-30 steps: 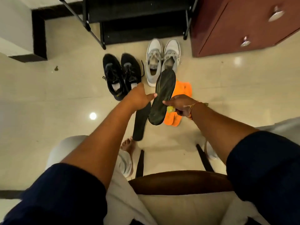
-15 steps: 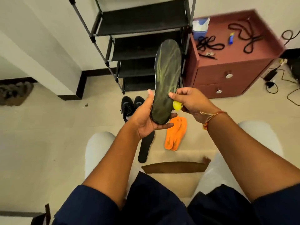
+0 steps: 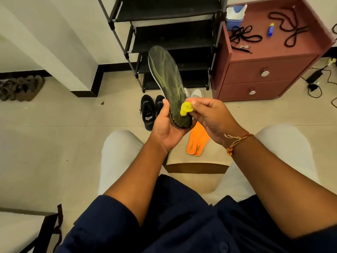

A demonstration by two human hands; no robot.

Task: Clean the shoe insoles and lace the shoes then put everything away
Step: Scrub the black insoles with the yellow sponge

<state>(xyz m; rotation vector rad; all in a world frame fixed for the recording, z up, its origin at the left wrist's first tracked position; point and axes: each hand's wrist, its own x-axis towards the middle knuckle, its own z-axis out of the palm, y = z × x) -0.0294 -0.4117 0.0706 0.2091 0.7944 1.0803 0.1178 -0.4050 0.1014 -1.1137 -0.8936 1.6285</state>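
Insole (image 3: pixel 166 81) up at centre, heel cupped in left hand (image 3: pixel 166 128), toe pointing far toward the rack (image 3: pixel 173 24). Right hand (image 3: pixel 209 117) pinching yellow wad (image 3: pixel 185 110) against the near end. Light, bendy; likely best supported under the heel.

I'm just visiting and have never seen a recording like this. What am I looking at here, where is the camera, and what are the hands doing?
There is no machine here: a person wears a camera on the head, looking down at their own hands. The left hand holds a dark insole by its near end. The right hand pinches a small yellow wad against it, probably to clean it. On the floor lie black shoes, orange insoles and, mostly hidden, white shoes. Behind stand a black rack and a red cabinet with laces on top.
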